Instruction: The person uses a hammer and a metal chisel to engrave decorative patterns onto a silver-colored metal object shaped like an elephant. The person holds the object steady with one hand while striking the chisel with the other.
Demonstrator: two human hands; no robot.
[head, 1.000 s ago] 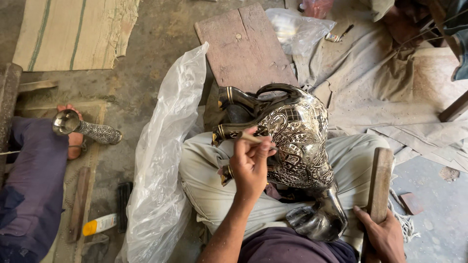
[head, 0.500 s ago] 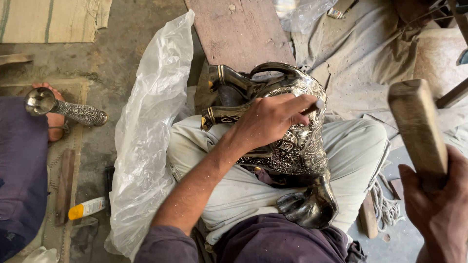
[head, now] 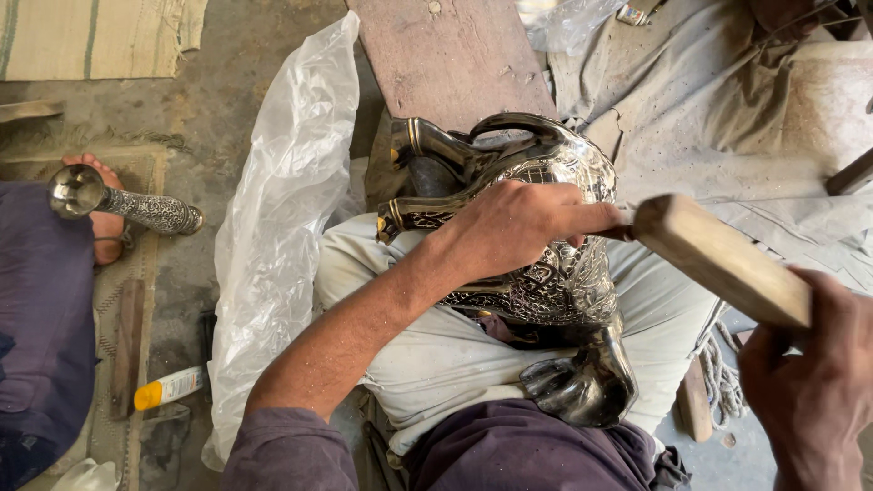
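Observation:
An ornate dark metal vessel (head: 546, 282) with engraved silver patterns and a curved handle lies on its side across my lap, on a pale cloth (head: 436, 355). My left hand (head: 514, 223) rests on the vessel's body and pinches a thin tool whose end shows at its fingertips, pointing right. My right hand (head: 805, 373) grips a wooden block mallet (head: 718, 259), whose head is right at the tool's end.
A clear plastic sheet (head: 282, 227) lies left of my lap. A wooden board (head: 455, 55) lies ahead. At the left sits another person in purple (head: 41, 309) beside an engraved metal funnel piece (head: 123, 205). A small yellow-capped bottle (head: 168, 386) lies on the floor.
My left hand has shifted over the vessel's side with the tool. My right hand raised the mallet from beside my leg and swung it down to the tool's end.

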